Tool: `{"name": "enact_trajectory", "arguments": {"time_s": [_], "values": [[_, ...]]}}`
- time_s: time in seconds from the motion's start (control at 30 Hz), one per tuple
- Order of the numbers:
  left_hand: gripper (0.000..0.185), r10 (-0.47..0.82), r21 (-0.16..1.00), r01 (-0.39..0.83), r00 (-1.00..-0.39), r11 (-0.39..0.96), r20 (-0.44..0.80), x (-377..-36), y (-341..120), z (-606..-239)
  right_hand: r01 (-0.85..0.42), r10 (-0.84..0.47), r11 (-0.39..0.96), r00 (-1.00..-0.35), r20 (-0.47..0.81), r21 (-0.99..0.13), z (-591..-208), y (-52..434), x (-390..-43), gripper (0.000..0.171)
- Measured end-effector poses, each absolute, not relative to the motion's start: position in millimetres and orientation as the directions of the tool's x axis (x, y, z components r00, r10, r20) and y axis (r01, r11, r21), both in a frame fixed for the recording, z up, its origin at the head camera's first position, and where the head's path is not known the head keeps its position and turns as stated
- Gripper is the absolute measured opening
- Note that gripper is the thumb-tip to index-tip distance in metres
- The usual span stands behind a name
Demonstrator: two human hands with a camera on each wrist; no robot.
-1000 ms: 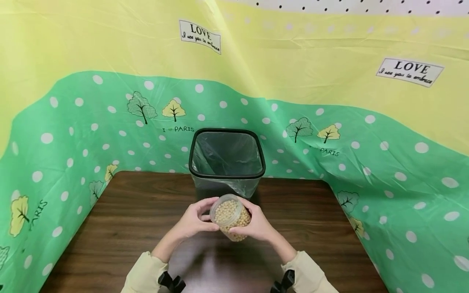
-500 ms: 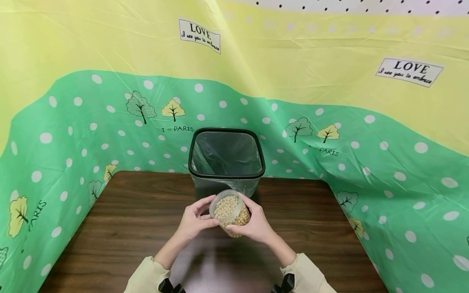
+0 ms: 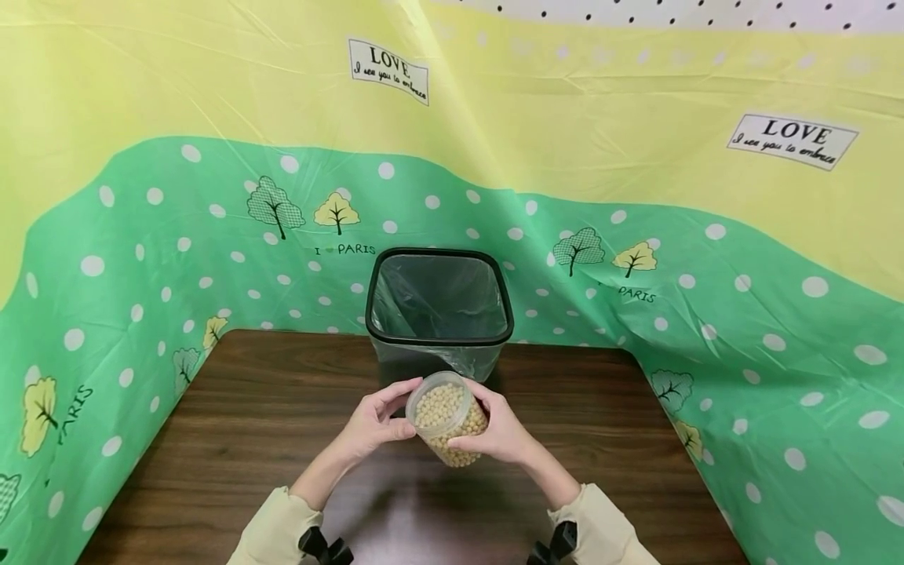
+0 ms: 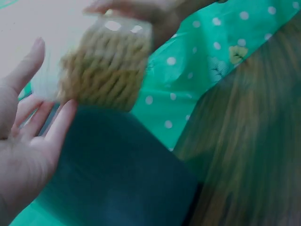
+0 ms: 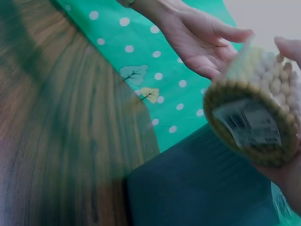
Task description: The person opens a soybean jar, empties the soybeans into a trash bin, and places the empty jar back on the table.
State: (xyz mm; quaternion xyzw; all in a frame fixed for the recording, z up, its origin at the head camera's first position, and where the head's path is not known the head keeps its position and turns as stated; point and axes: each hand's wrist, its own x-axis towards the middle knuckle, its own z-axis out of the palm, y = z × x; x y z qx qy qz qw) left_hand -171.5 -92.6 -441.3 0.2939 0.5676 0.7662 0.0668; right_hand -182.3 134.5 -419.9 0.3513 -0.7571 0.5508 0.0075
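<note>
A clear jar [image 3: 462, 435] full of small round tan beans is held in the air, tilted with its mouth toward the left. My right hand [image 3: 497, 430] grips its side, thumb at the front. Around the mouth lie the thumb and fingers of my left hand [image 3: 377, 420], holding the rim. In the left wrist view, the jar [image 4: 106, 66] is blurred, with my left fingertips at its lower edge. A white barcode label [image 5: 249, 122] shows on its base in the right wrist view. Just beyond the jar stands a dark bin [image 3: 395, 361] with a clear liner.
The bin's black rim [image 3: 441, 341] faces up, at the back edge of the dark wooden table [image 3: 282, 392]. A green and yellow printed curtain [image 3: 212, 180] surrounds the table at the back and sides. Dark wrist straps [image 3: 325, 545] sit at both sleeves.
The jar rises slightly, then comes back down to about where it was. Both hands stay on it throughout, and my left thumb shifts a little at the rim.
</note>
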Motion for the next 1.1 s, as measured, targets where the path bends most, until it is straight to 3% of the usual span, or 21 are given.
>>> {"name": "enact_trajectory", "arguments": {"time_s": [0.13,0.2,0.3,0.4,0.5,0.57,0.7,0.77,0.83,1.0,1.1], "values": [[0.067,0.307,0.927,0.199,-0.903,-0.319,0.299,-164.1,-80.4,-439.9,-0.604,-0.362,0.351,-0.793,0.491,-0.716,-408.0,124.7,-166.6,0.081],[0.065,0.283,0.932,0.179,-0.92,-0.316,0.273,-162.7,-78.5,-437.7,-0.615,-0.332,0.36,-0.787,0.519,-0.702,-400.5,122.3,-161.3,0.081],[0.063,0.32,0.922,0.194,-0.897,-0.334,0.305,-164.5,-82.0,-435.3,-0.594,-0.4,0.227,-0.78,0.482,-0.772,-397.7,127.2,-162.8,0.076],[0.067,0.427,0.906,0.206,-0.828,-0.369,0.363,-167.8,-88.4,-434.7,-0.527,-0.54,0.053,-0.73,0.419,-0.848,-406.2,136.2,-172.9,0.07],[0.074,0.503,0.9,0.211,-0.77,-0.382,0.394,-169.0,-91.2,-435.3,-0.49,-0.61,-0.006,-0.689,0.392,-0.871,-415.4,140.3,-179.6,0.069],[0.075,0.484,0.9,0.218,-0.783,-0.377,0.392,-167.5,-89.8,-436.3,-0.531,-0.575,0.064,-0.712,0.404,-0.845,-409.1,135.8,-174.0,0.072],[0.073,0.333,0.927,0.198,-0.892,-0.319,0.306,-160.2,-80.7,-436.4,-0.594,-0.393,0.321,-0.792,0.467,-0.738,-391.2,119.7,-156.1,0.078],[0.072,0.295,0.937,0.19,-0.914,-0.293,0.278,-158.8,-78.6,-434.7,-0.592,-0.348,0.365,-0.803,0.484,-0.719,-388.1,117.8,-153.1,0.08],[0.068,0.301,0.938,0.2,-0.91,-0.282,0.285,-160.3,-80.8,-432.2,-0.587,-0.378,0.294,-0.797,0.472,-0.755,-390.3,122.0,-156.6,0.078],[0.067,0.458,0.907,0.234,-0.801,-0.351,0.385,-169.6,-91.2,-430.0,-0.472,-0.565,-0.018,-0.722,0.399,-0.881,-403.2,136.9,-173.1,0.067],[0.071,0.49,0.901,0.222,-0.778,-0.371,0.394,-170.5,-90.6,-430.1,-0.477,-0.58,-0.02,-0.711,0.398,-0.879,-410.2,138.3,-176.6,0.068]]}}
